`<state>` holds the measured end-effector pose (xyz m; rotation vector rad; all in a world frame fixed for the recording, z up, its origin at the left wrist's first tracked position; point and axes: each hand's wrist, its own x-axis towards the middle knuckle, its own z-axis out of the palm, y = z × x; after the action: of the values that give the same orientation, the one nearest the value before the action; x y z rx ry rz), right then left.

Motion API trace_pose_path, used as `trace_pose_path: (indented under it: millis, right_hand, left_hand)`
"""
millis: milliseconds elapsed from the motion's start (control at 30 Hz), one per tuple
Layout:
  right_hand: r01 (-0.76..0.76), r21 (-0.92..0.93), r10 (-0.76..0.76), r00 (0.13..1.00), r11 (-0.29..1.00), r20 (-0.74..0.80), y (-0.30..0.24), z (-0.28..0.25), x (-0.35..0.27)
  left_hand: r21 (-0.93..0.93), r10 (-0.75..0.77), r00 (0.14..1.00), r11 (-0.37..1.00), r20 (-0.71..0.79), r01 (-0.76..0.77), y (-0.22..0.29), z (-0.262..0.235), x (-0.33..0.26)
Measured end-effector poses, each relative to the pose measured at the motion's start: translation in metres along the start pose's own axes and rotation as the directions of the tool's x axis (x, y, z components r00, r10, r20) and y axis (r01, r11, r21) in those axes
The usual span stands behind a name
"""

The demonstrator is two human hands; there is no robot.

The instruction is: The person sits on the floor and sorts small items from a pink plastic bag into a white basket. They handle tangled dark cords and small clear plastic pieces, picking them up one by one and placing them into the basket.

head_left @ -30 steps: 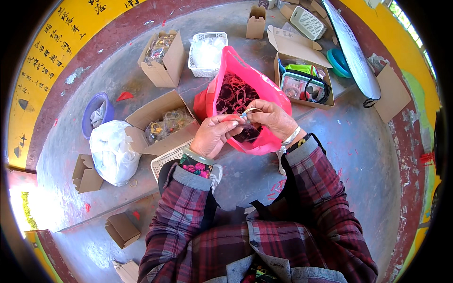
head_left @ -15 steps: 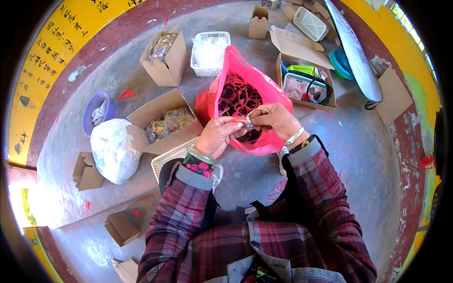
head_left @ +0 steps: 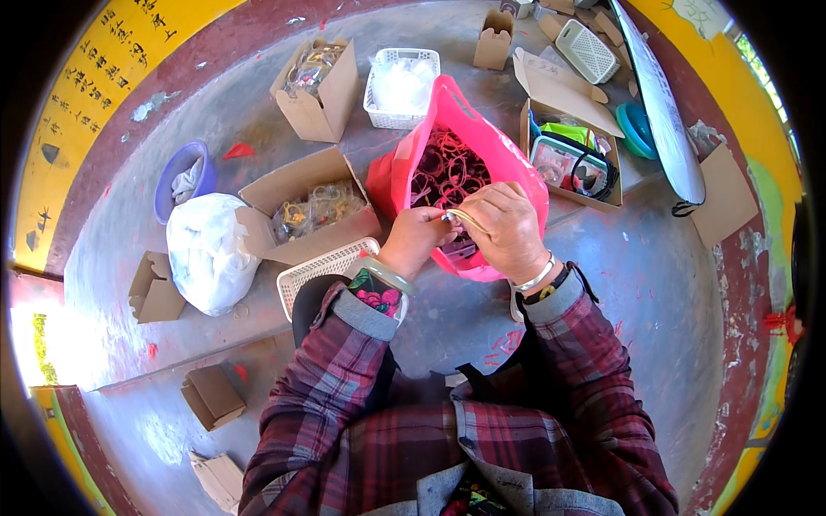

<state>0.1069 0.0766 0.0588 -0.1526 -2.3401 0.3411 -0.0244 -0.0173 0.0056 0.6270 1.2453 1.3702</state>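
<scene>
Over the mouth of a pink bag point(head_left: 519, 163), both my hands are closed and close together. My right hand point(head_left: 503, 230) grips a thin tan bracelet point(head_left: 465, 220), which curves out from under its fingers. My left hand point(head_left: 415, 238) pinches the bracelet's near end, where a small pale, shiny bit shows between the fingertips. What lies inside the right fist is hidden. Many dark red and black looped bands point(head_left: 443, 168) fill the bag below.
Left of the bag stands an open carton point(head_left: 297, 245) of bagged pieces, with a cream basket point(head_left: 297, 279) before it. A white bag point(head_left: 206, 258) and purple basin point(head_left: 163, 202) lie farther left. Beyond are a white basket point(head_left: 391, 120), a tall carton point(head_left: 331, 107) and another carton point(head_left: 613, 185).
My right hand has turned over, its back now upward, and covers more of the bracelet. My left hand has rolled inward, fingers still pinched. The view has shifted slightly.
</scene>
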Motion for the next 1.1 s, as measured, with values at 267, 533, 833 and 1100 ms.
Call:
trace_pose_path:
  millis: [267, 533, 833, 1100]
  right_hand:
    - [0.011, -0.124, -0.007, 0.999, 0.992, 0.032, -0.001, -0.001, 0.002]
    - [-0.002, -0.098, 0.011, 0.996, 0.995, 0.089, 0.006, 0.0, -0.002]
    - [-0.006, -0.1, 0.018, 0.992, 0.995, 0.123, 0.006, -0.007, -0.001]
    - [-0.069, -0.047, 0.077, 0.978, 0.997, 0.196, 0.009, -0.003, -0.005]
  left_hand:
    - [0.07, 0.039, 0.999, 0.997, 0.02, -0.041, -0.008, -0.006, 0.005]
    - [0.063, 0.024, 0.999, 0.998, -0.028, -0.022, 0.007, 0.01, -0.003]
    - [0.038, -0.015, 0.999, 0.999, 0.049, 0.014, 0.007, 0.009, -0.003]
    - [-0.018, 0.022, 0.998, 1.0, 0.058, -0.021, -0.003, 0.007, 0.002]
